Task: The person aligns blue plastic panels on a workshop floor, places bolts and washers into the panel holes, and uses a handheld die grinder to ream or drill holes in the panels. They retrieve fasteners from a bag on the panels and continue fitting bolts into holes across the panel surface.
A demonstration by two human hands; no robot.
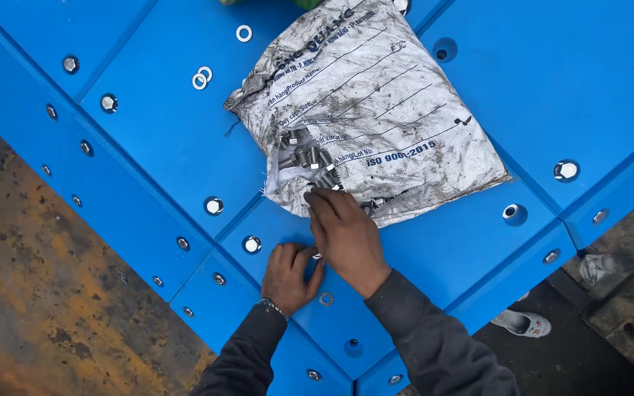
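Blue painted metal panels [148, 147] filled most of the frame, joined by raised seams and studded with silver bolt heads. Rusty orange ground [31, 293] showed at the lower left, and dark floor with a white shoe [522, 323] at the lower right. A dirty, crumpled white plastic sack [390, 110] lay on the panels in the upper middle, torn open at its lower left corner, where a cluster of silver bolts [310, 161] showed through.

My right hand [346, 238] lay just below that tear, fingers stretched toward the sack's edge, fingertips touching it; whether they pinched a bolt I could not tell. My left hand [291, 275] sat just beside it, lower down, fingers curled loosely on the panel around something small and metallic. One flat washer [326, 298] lay just below both hands, and three more washers [203, 75] rested at the upper left.
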